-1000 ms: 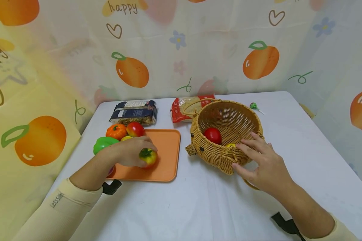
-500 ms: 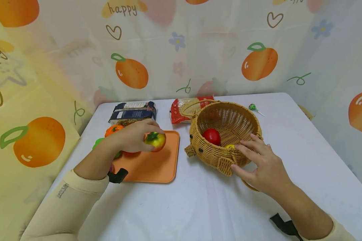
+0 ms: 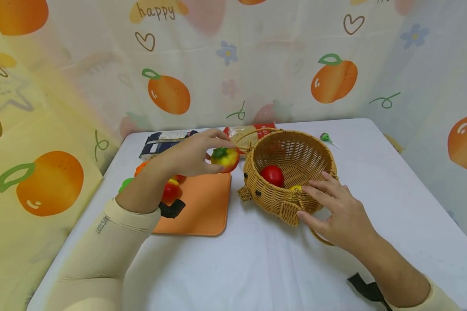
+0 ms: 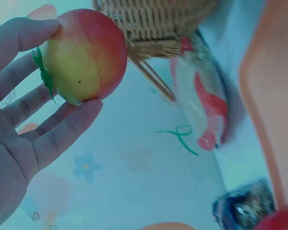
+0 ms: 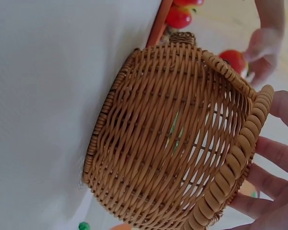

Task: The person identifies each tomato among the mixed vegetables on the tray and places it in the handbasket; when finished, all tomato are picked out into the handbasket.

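In the head view my left hand point(image 3: 198, 153) holds a round red-and-yellow fruit point(image 3: 226, 160) with a green leafy top, raised above the tray's far right corner, left of the wicker basket point(image 3: 272, 203). The left wrist view shows thumb and fingertips around this fruit point(image 4: 89, 57). My right hand point(image 3: 340, 214) has its fingers spread and fairly straight, touching the basket's near right side by the rim. Inside the basket lie a red fruit point(image 3: 273, 175) and a yellow thing point(image 3: 295, 188), mostly hidden by the near wall.
An orange tray point(image 3: 206, 211) carries several fruits and vegetables, partly hidden by my left arm; a red-and-yellow fruit point(image 3: 171, 191) shows. Behind stand a dark packet point(image 3: 165, 142) and a red-and-clear packet point(image 3: 245, 131). A green lollipop point(image 3: 325, 137) lies at the back right.
My left hand has lifted the red-and-yellow fruit off the tray and carried it right and away from me, close to the basket. My right hand stays at the basket.
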`<state>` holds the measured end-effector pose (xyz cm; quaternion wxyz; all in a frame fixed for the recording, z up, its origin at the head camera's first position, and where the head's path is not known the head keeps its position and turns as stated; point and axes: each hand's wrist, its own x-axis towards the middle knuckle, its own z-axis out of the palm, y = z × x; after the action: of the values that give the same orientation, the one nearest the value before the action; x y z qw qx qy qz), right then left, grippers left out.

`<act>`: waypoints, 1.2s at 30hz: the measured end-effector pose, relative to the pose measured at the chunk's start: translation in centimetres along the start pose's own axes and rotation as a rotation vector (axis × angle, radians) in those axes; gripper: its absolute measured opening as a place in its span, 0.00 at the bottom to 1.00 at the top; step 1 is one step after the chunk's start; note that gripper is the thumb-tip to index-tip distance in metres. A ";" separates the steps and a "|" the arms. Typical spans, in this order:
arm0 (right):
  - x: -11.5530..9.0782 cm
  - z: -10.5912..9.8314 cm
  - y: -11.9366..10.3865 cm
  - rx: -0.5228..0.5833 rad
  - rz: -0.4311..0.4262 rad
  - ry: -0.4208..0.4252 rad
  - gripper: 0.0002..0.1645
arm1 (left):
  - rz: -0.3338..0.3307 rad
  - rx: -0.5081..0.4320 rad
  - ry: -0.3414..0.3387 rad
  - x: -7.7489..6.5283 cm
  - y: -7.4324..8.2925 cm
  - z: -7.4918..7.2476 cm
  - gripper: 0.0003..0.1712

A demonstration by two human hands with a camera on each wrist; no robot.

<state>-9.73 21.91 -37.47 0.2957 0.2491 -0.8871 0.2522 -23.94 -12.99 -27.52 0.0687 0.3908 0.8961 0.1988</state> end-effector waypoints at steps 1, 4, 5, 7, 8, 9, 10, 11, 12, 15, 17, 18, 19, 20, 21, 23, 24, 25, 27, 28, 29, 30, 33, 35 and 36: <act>0.0 0.0 0.0 0.002 0.002 0.000 0.43 | 0.018 0.000 0.009 0.4 0.3 -0.1 0.33; -0.1 0.0 0.0 0.005 0.008 0.005 0.43 | 0.078 0.010 0.037 1.4 0.9 -0.4 0.32; -0.1 0.1 -0.1 0.004 0.007 0.006 0.43 | 0.100 0.017 0.047 1.8 1.1 -0.4 0.32; 0.0 0.0 -0.1 0.000 0.004 0.009 0.43 | 0.133 0.033 0.061 2.6 1.7 -0.3 0.32; 0.0 0.0 -0.1 -0.004 0.002 0.009 0.43 | 0.147 0.034 0.064 3.0 2.0 -0.3 0.32; 0.0 0.0 -0.1 -0.008 0.000 0.008 0.43 | 0.162 0.047 0.067 3.4 2.4 -0.2 0.32; 0.0 0.0 0.0 -0.012 -0.002 0.007 0.43 | 0.176 0.057 0.065 3.8 2.8 -0.1 0.32; 0.0 -0.1 0.0 -0.015 -0.003 0.005 0.43 | 0.187 0.055 0.059 4.3 3.2 0.0 0.32; 0.0 -0.1 0.0 -0.018 -0.002 0.003 0.43 | 0.197 0.054 0.048 4.7 3.6 0.1 0.32; -0.1 -0.1 0.0 -0.020 0.008 -0.005 0.44 | 0.216 0.076 0.017 5.9 4.8 0.6 0.32; -0.2 -0.1 0.0 -0.018 0.010 -0.007 0.44 | 0.211 0.096 -0.007 6.6 5.5 1.1 0.32; -0.2 -0.1 0.0 -0.018 0.010 -0.004 0.44 | 0.206 0.112 -0.018 7.0 5.8 1.4 0.32; -0.2 -0.1 0.0 -0.017 0.009 -0.001 0.43 | 0.205 0.134 -0.024 7.3 6.1 1.7 0.31; -0.3 -0.1 0.0 -0.015 0.008 0.003 0.43 | 0.204 0.146 -0.033 7.6 6.3 2.0 0.31; -0.3 -0.1 0.0 -0.014 0.009 0.004 0.43 | 0.195 0.162 -0.047 8.0 6.5 2.3 0.31; -0.2 -0.1 0.0 -0.014 0.009 0.004 0.43 | 0.200 0.177 -0.069 8.5 6.8 3.1 0.30; -0.2 -0.2 0.0 -0.015 0.011 0.004 0.43 | 0.204 0.178 -0.082 8.8 7.0 3.5 0.30; -0.1 -0.2 0.0 -0.016 0.014 0.001 0.44 | 0.210 0.178 -0.094 9.1 7.0 3.9 0.30; -0.1 -0.2 0.0 -0.017 0.018 -0.005 0.44 | 0.208 0.172 -0.121 9.5 7.1 4.6 0.30; -0.1 -0.2 0.0 -0.017 0.017 -0.005 0.44 | 0.211 0.169 -0.128 9.6 7.0 4.9 0.30; -0.1 -0.2 0.0 -0.017 0.017 -0.007 0.44 | 0.208 0.168 -0.136 9.7 6.9 5.2 0.30; -0.1 -0.2 0.0 -0.017 0.017 -0.008 0.44 | 0.202 0.163 -0.144 9.8 6.9 5.4 0.30; -0.1 -0.1 0.0 -0.018 0.014 -0.011 0.43 | 0.186 0.166 -0.155 10.0 6.7 5.8 0.30; -0.1 -0.2 0.0 -0.021 0.015 -0.011 0.43 | 0.181 0.168 -0.159 10.0 6.7 6.0 0.30; -0.1 -0.2 0.0 -0.023 0.014 -0.011 0.43 | 0.179 0.167 -0.160 10.0 6.6 6.1 0.30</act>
<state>-9.58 22.03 -37.43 0.2918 0.2408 -0.8933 0.2428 -24.69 0.23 -30.02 0.0891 0.4882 0.8627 0.0969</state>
